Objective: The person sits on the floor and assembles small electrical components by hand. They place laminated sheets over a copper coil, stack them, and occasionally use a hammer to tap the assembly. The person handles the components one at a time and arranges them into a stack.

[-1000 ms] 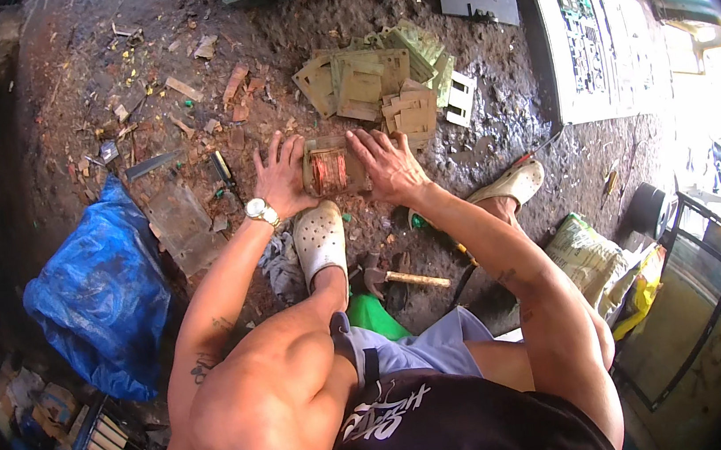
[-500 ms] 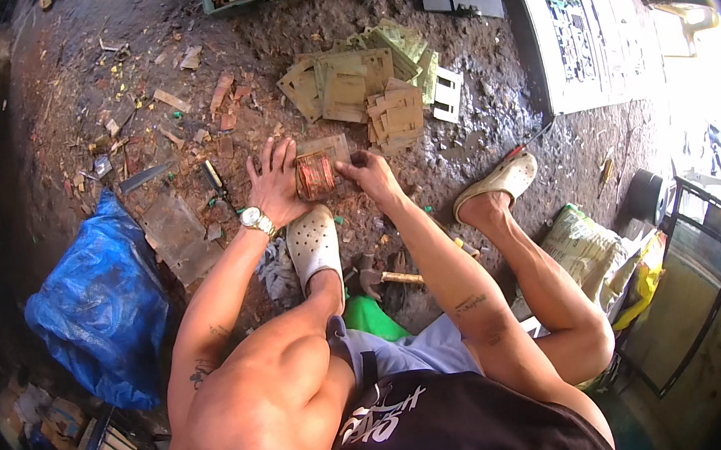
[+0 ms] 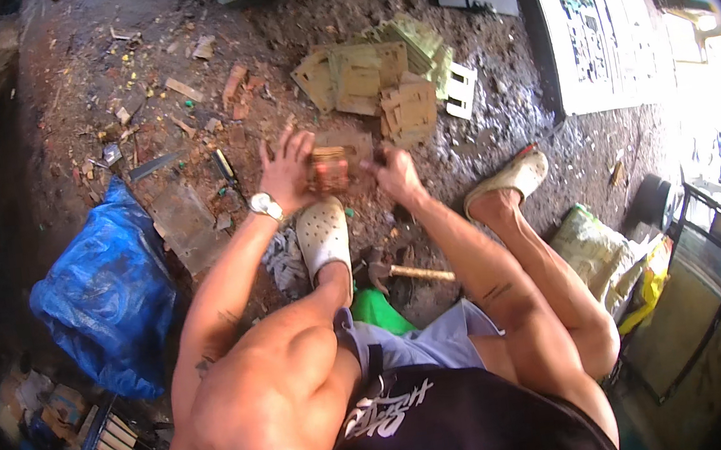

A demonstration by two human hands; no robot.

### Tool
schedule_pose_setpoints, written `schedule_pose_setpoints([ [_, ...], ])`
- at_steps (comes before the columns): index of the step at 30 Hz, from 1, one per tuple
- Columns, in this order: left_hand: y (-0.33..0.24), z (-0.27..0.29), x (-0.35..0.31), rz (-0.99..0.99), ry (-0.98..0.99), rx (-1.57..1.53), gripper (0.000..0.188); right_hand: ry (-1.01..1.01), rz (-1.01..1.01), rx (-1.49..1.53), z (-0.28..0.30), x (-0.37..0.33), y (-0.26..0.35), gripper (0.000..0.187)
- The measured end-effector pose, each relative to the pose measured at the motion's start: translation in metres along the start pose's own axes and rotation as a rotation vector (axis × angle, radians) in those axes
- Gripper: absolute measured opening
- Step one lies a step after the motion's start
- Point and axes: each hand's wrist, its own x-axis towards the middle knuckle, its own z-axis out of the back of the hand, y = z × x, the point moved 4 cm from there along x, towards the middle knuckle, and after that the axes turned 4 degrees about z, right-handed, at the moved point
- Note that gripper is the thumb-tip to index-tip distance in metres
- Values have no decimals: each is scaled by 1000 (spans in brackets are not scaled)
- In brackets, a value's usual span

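A block-shaped copper wire coil (image 3: 330, 171) lies on the ground just beyond my left shoe. My left hand (image 3: 288, 175), a watch at its wrist, rests against the coil's left side with its fingers stretched out and apart. To the right of the coil, a little apart from it, is my right hand (image 3: 396, 174), fingers curled in and slightly blurred. Whatever it may hold is too small or smeared to make out. Behind the coil a flat thin plate (image 3: 354, 141) lies on the dirt.
Stacked yellowish plates (image 3: 370, 77) lie beyond my hands. A hammer (image 3: 419, 272) and green cloth or plastic (image 3: 377, 310) are near my legs. At left are a blue tarp bundle (image 3: 106, 289) and a black-handled tool (image 3: 224, 167). A white panel (image 3: 592, 30) stands far right.
My right hand has drawn away from the coil toward the right, its fingers more curled. My left hand stays beside the coil. The whole view has shifted slightly.
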Motion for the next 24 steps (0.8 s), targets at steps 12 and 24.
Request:
schedule_pose_setpoints([
  [12, -3, 2, 3, -1, -53, -59, 134, -529, 90, -508, 135, 3, -11, 46],
  [24, 16, 35, -29, 213, -124, -365, 114, -103, -91, 351, -26, -27, 55, 69],
])
